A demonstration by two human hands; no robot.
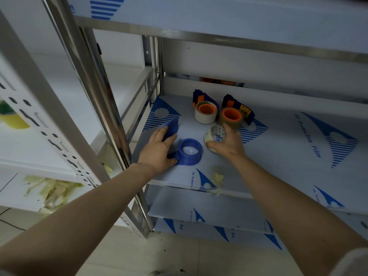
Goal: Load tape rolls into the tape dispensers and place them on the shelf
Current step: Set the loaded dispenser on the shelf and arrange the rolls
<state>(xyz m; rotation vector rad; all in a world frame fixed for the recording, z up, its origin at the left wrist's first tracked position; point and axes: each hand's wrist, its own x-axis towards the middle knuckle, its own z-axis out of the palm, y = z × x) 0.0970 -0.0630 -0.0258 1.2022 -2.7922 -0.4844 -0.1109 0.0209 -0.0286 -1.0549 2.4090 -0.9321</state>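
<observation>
1. On the near edge of the film-covered shelf (278,156): left hand (157,150) clasps blue plastic tape dispenser (191,159), lying flat, empty round hub upward.
2. Just right of the hub: right hand (227,146), the nearer, fingers curled round translucent tape roll (216,134), tilted.
3. Behind: two loaded dispensers, orange hubs, carrying white roll (205,114) and brown roll (231,118).

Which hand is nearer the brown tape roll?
Right. The right hand, gripping a clear tape roll, sits just before the brown tape roll; the left hand holds the blue dispenser, farther left.
</observation>
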